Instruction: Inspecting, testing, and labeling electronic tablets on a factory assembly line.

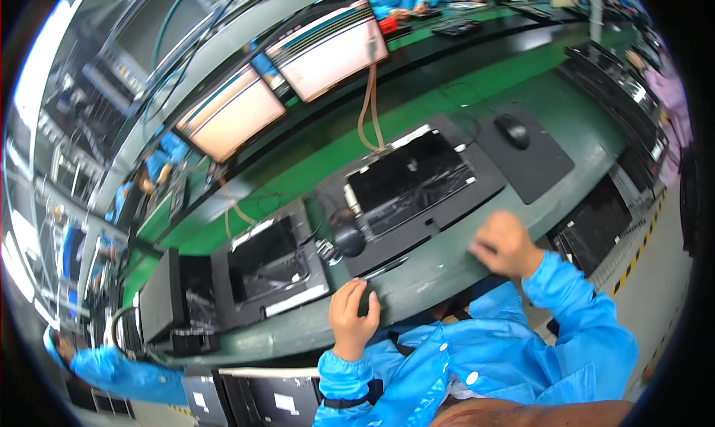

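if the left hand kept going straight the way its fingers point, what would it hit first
Likely the dark pen-like tool lying just beyond the left hand, then the black round object at the corner of the opened device on the black tray. Depth is hard to judge in this fisheye view.

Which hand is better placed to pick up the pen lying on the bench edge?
Probably the left hand: it rests on the bench just below the pen. The right hand sits farther along the edge.
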The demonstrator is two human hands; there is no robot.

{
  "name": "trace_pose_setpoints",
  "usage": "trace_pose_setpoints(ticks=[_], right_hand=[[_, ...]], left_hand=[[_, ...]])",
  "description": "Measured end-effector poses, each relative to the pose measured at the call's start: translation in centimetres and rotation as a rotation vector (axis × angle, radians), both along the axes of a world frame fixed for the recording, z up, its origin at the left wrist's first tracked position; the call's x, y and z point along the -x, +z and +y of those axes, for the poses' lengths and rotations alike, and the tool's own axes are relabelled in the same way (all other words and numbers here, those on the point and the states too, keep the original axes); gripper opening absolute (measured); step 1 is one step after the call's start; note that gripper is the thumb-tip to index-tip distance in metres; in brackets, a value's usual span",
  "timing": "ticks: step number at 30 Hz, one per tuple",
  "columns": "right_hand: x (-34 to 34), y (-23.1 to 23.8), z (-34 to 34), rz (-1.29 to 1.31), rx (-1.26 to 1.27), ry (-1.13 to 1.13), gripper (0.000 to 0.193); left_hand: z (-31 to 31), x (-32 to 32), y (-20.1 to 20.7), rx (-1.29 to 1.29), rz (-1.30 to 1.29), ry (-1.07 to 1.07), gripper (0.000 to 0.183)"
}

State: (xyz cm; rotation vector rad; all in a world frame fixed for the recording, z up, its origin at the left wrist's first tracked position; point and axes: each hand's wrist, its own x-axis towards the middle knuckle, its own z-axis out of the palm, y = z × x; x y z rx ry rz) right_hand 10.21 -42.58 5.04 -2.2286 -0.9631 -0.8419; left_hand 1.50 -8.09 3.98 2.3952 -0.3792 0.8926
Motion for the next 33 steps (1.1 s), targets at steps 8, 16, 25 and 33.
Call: trace_pose_setpoints(ticks=[8,16,25,33], right_hand=[[-16.4,3.2,-10.0,0.199,0.146,-0.520,0.034],[-19.2,1.8,-5.0,0.265,0.407,0.044,0.033],[-20.8,6.0,-3.3,0.469,0.399,0.146,0.013],[-17.1,12.8,-3.6,0.360,0.046,0.215,0.052]], left_hand=[[-0.6,-0.2,-0.4,-0.116,0.000,0.052,0.028],[-6.9,-5.6,3.6,-0.238,0.150,-0.002,0.043],[-11.2,-14.0,0.8,-0.213,0.149,0.025,0.079],[-7.1,-9.2,4.9,-0.071,-0.321,-0.060,0.046]])
